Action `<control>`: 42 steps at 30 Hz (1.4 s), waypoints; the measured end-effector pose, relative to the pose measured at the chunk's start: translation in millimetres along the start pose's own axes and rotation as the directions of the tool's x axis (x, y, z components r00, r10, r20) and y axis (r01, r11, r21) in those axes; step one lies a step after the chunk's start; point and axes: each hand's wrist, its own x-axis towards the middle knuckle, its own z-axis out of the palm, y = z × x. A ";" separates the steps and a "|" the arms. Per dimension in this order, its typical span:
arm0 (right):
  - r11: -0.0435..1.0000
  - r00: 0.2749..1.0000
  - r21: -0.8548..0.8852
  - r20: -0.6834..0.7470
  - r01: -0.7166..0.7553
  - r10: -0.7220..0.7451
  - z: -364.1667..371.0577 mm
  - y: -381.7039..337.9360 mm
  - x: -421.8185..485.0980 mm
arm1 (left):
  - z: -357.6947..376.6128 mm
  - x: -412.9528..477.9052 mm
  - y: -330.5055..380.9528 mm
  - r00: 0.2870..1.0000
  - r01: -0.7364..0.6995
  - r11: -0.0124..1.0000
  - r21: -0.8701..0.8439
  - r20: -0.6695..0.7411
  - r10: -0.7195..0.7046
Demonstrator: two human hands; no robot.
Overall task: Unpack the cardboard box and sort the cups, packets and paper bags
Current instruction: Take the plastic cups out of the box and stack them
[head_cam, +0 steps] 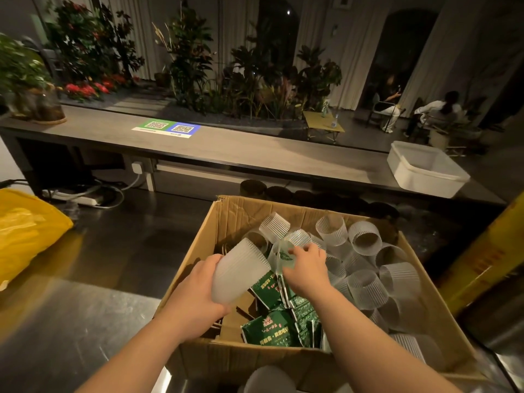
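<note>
Left hand (195, 296): fingers wrap the ribbed cup (241, 270), held inside the cardboard box (198, 242).
Right hand (307, 268): fingertips pinch a loose cup (279, 255); green packets (269, 330) lie below the wrist.
Doing it well: nest the cups and squeeze lightly, since the thin walls likely buckle.

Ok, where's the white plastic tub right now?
In the head view, the white rectangular plastic tub sits at upper right, on the right end of the long grey counter, beyond the far right corner of the open brown cardboard box.
</note>
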 end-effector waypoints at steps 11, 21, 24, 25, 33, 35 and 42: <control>0.718 0.995 0.695 0.025 0.051 -0.094 -3.6 2.2 -9.9 | 1.0 0.2 0.2 1.000 -0.011 1.000 0.014 -0.001 0.011; 0.620 0.966 0.754 -0.076 0.217 -0.245 -35.7 -1.7 -22.5 | 1.8 -1.7 1.7 0.996 -0.075 0.993 0.090 0.049 0.071; 0.641 0.965 0.736 -0.067 0.219 -0.253 -23.2 -13.5 -28.2 | 2.1 -0.9 1.9 0.993 -0.102 0.990 0.101 0.072 0.095; 0.644 0.964 0.730 -0.079 0.228 -0.252 -20.3 -17.5 -30.1 | 2.3 -0.5 1.9 0.993 -0.103 0.989 0.105 0.073 0.096; 0.289 0.996 0.957 0.029 -0.004 -0.082 -18.3 -28.4 -30.6 | 2.3 -2.1 -0.5 0.996 -0.084 0.996 0.042 0.038 0.082; 0.287 0.991 0.957 0.069 -0.033 -0.118 -13.7 -28.7 -32.1 | 1.6 -2.6 -0.7 0.996 -0.085 0.996 0.037 0.036 0.084; 0.454 0.978 0.889 0.031 0.067 -0.205 -18.0 -31.6 -30.4 | 0.5 -3.1 0.9 0.997 -0.075 0.997 0.027 0.039 0.074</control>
